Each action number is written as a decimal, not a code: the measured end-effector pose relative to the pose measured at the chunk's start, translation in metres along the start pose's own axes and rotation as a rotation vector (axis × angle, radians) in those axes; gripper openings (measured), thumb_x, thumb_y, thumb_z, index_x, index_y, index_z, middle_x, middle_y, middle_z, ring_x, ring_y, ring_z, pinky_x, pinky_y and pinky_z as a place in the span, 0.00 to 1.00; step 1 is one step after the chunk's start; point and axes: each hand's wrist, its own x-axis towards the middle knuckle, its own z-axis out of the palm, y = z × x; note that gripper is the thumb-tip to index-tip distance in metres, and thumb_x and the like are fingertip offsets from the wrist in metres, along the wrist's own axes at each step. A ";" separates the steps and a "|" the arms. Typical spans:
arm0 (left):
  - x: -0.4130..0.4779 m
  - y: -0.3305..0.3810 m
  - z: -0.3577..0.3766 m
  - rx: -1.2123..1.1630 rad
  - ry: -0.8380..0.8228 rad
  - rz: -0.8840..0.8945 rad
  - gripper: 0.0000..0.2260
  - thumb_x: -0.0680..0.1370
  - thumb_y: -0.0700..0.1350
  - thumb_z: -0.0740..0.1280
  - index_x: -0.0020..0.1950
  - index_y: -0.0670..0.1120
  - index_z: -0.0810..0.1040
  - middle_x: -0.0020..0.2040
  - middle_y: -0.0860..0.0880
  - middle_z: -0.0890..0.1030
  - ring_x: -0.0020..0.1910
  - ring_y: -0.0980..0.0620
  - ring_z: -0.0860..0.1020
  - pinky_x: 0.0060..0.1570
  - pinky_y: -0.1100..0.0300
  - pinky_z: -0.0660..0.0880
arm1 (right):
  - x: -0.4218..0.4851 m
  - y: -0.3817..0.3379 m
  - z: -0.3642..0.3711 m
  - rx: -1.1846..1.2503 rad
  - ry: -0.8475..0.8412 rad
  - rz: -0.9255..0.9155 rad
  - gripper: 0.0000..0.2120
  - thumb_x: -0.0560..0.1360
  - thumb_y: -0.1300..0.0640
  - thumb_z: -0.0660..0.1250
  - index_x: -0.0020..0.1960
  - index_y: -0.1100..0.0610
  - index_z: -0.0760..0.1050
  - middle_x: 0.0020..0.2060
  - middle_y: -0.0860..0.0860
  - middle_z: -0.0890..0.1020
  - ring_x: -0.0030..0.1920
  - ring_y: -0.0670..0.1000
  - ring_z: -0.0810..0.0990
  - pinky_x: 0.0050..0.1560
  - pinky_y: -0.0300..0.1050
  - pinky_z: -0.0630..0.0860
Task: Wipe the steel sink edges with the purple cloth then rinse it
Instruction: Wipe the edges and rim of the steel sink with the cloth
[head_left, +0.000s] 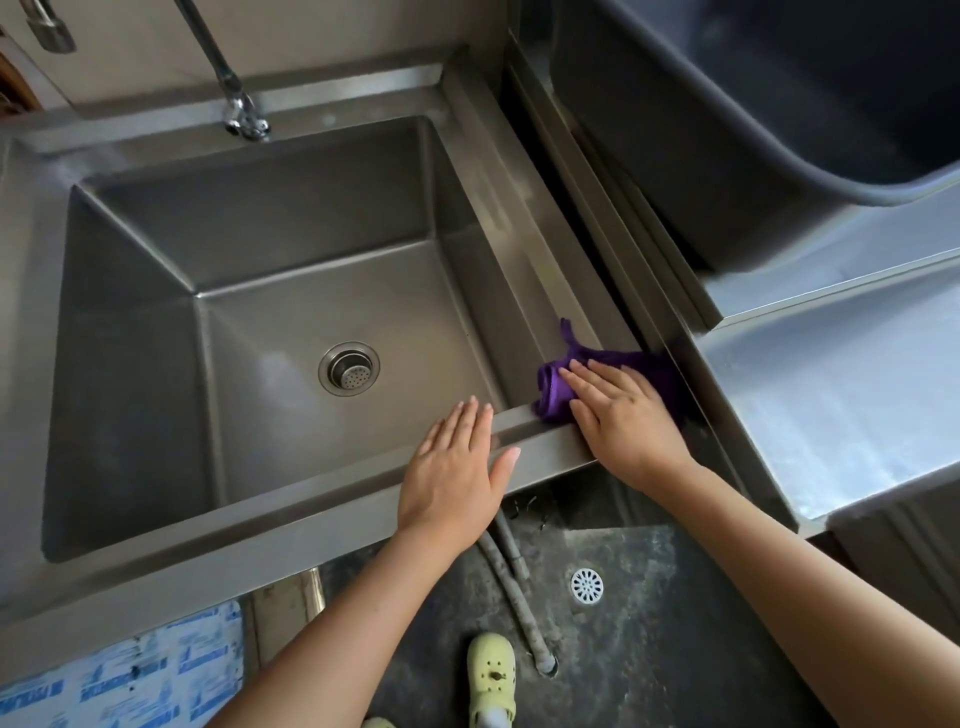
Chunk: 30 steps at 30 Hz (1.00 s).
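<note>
A deep steel sink (519, 228) fills the left and middle of the view, with a round drain (349, 369) in its floor. The purple cloth (553, 389) lies bunched on the sink's near right corner. My right hand (623, 415) presses flat on top of the cloth, fingers stretched out. On the front rim just left of it, my left hand (457, 467) rests flat with fingers spread and holds nothing. A steel tap (236, 104) hangs over the back rim, and no water runs from it.
A steel counter (841, 395) adjoins the sink on the right, with a large dark tub (753, 130) on it. Below the sink lie the dark floor, hoses (511, 582), a white floor drain (587, 586) and my foot in a pale yellow clog (491, 675).
</note>
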 end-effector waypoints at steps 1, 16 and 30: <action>0.000 0.000 0.001 0.004 0.007 0.001 0.30 0.79 0.61 0.38 0.77 0.46 0.48 0.78 0.48 0.50 0.76 0.54 0.49 0.73 0.59 0.44 | 0.005 0.000 0.000 -0.021 -0.020 -0.003 0.24 0.79 0.47 0.45 0.73 0.50 0.60 0.73 0.46 0.64 0.74 0.47 0.58 0.74 0.45 0.47; 0.002 -0.001 0.004 0.042 0.021 -0.014 0.31 0.78 0.60 0.42 0.72 0.42 0.64 0.72 0.44 0.67 0.72 0.49 0.65 0.70 0.54 0.59 | 0.116 0.005 -0.010 -0.144 -0.018 -0.150 0.22 0.81 0.51 0.50 0.75 0.52 0.57 0.74 0.50 0.63 0.74 0.50 0.58 0.73 0.49 0.48; 0.002 -0.002 0.003 0.022 -0.021 0.004 0.37 0.73 0.62 0.31 0.76 0.45 0.50 0.77 0.46 0.54 0.76 0.52 0.52 0.73 0.57 0.48 | -0.007 -0.005 0.002 0.056 0.261 0.034 0.18 0.76 0.54 0.55 0.53 0.62 0.80 0.46 0.58 0.85 0.49 0.58 0.81 0.56 0.51 0.73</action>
